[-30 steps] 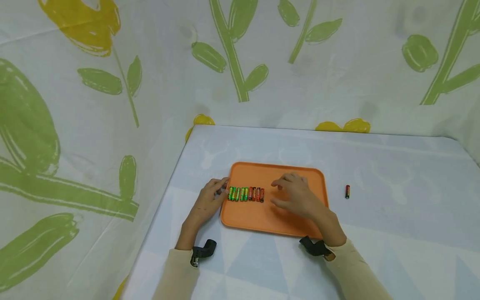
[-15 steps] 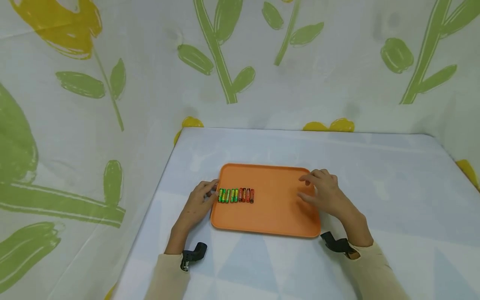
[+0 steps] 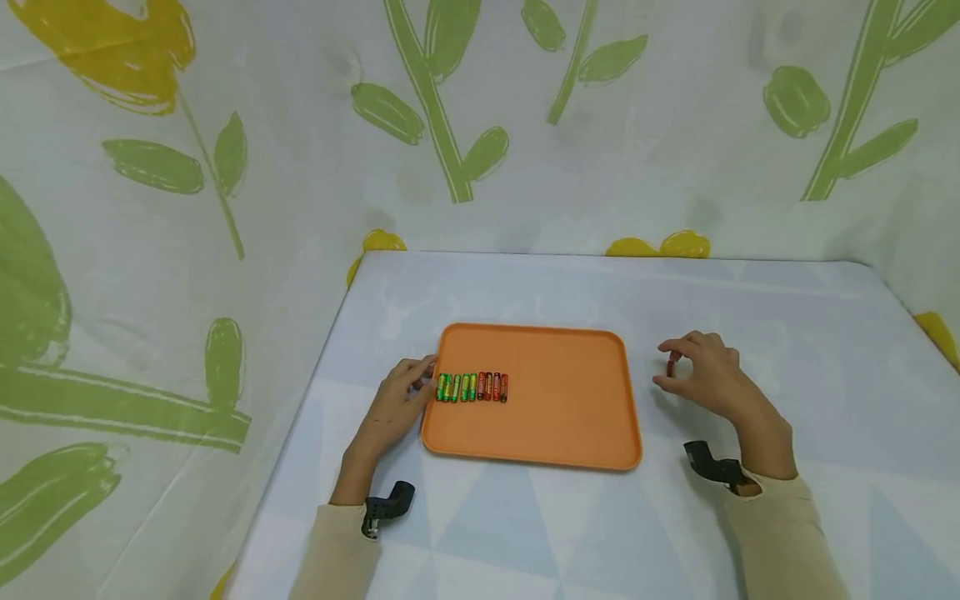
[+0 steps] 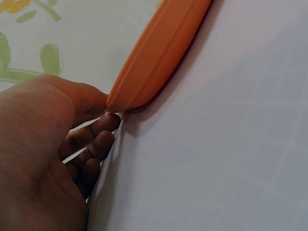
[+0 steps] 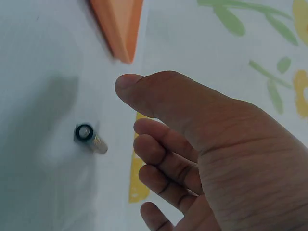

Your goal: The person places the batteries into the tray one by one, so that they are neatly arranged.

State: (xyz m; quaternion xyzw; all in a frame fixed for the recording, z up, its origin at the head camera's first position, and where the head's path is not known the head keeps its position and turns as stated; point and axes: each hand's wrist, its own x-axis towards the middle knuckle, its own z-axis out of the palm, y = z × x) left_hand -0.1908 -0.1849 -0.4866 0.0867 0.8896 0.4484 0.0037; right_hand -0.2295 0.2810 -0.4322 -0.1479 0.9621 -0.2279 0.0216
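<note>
An orange tray (image 3: pixel 555 400) lies on the table. Along its left side sits a row of green batteries (image 3: pixel 456 387) and red batteries (image 3: pixel 492 387), side by side. My left hand (image 3: pixel 393 404) rests at the tray's left edge, thumb and fingers spread apart. In the left wrist view, the thumb (image 4: pixel 91 98) touches the tray rim (image 4: pixel 144 72), with the other fingers loosely bent below. My right hand (image 3: pixel 708 375) hovers right of the tray over a single red battery (image 3: pixel 670 367). The right wrist view shows this battery (image 5: pixel 91 138) apart from the thumb and fingers.
A pale blue and white patterned cloth (image 3: pixel 495 517) covers the table. Behind and to the left hangs a white curtain (image 3: pixel 300 167) printed with plants. A black camera mount (image 3: pixel 390 502) sits on the left wrist and another mount (image 3: pixel 712 465) on the right.
My right hand has moved right, from above the tray to the single red battery beside it. The left hand stays at the tray edge. The head view has shifted slightly.
</note>
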